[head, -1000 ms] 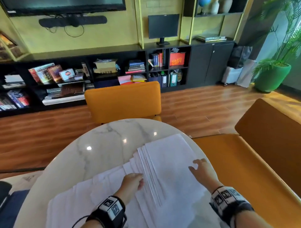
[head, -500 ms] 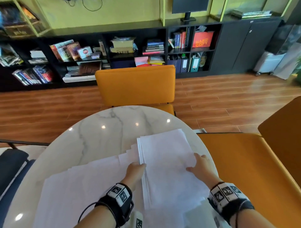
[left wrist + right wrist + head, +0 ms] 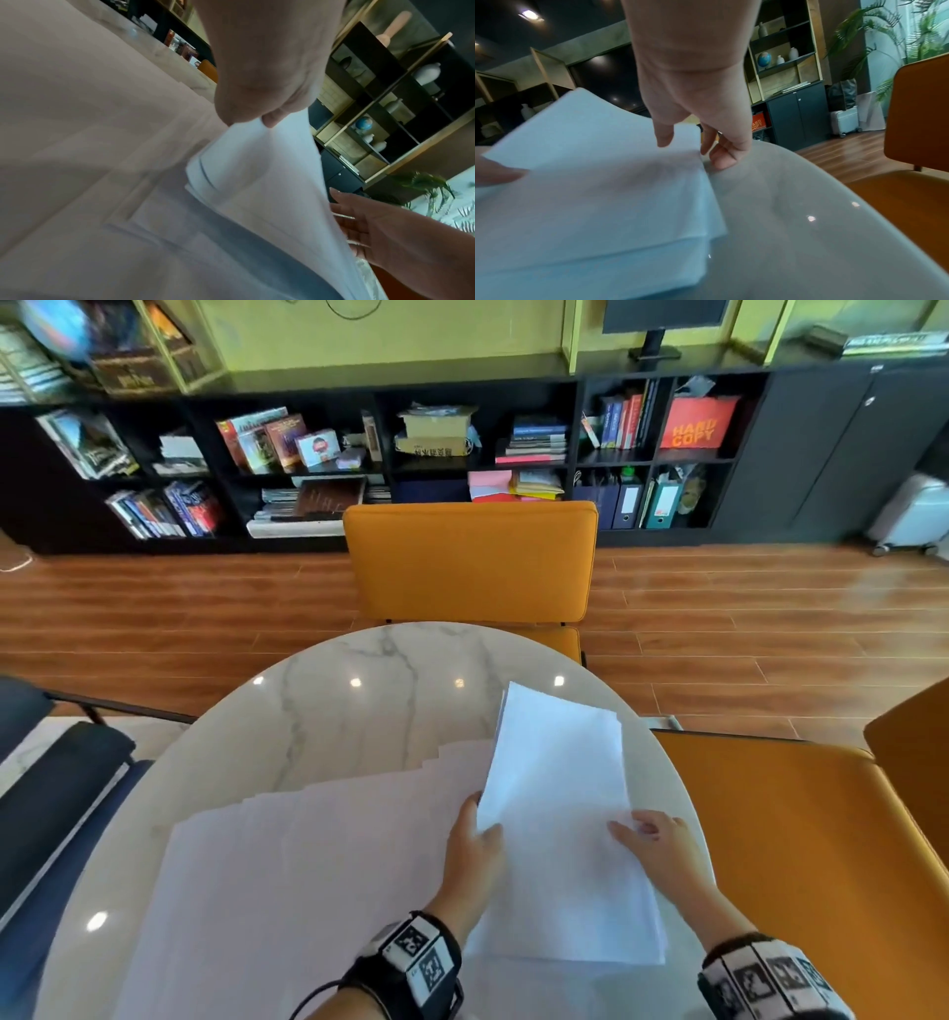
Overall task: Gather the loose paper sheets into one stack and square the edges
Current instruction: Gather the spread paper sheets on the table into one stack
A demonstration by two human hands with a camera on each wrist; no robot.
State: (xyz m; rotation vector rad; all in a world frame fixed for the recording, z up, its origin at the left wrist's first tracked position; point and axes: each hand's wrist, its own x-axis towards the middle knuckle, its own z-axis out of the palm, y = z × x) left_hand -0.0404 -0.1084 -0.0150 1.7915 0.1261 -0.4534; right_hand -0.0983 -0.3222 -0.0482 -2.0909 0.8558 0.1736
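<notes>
Stack (image 3: pixel 560 824) lengthwise away, left edge raised

Office: binders (image 3: pixel 627 504), monitor (image 3: pixel 662 320), bookshelves (image 3: pixel 328 454)

A round white marble table (image 3: pixel 359 690) with grey veining sits beneath the hands, ceiling lights glinting off its surface. Beyond the hands, an orange upholstered chair (image 3: pixel 470 559) faces them across the table; another orange chair (image 3: pixel 801 855) stands to the right of the hands. The floor (image 3: pixel 179 608) is reddish-brown wood planks. Along the far wall runs a low black bookshelf (image 3: pixel 287 454) crowded with books and folders, against a yellow-green wall (image 3: pixel 436 336). A leafy green plant (image 3: pixel 875 40) stands far right.
</notes>
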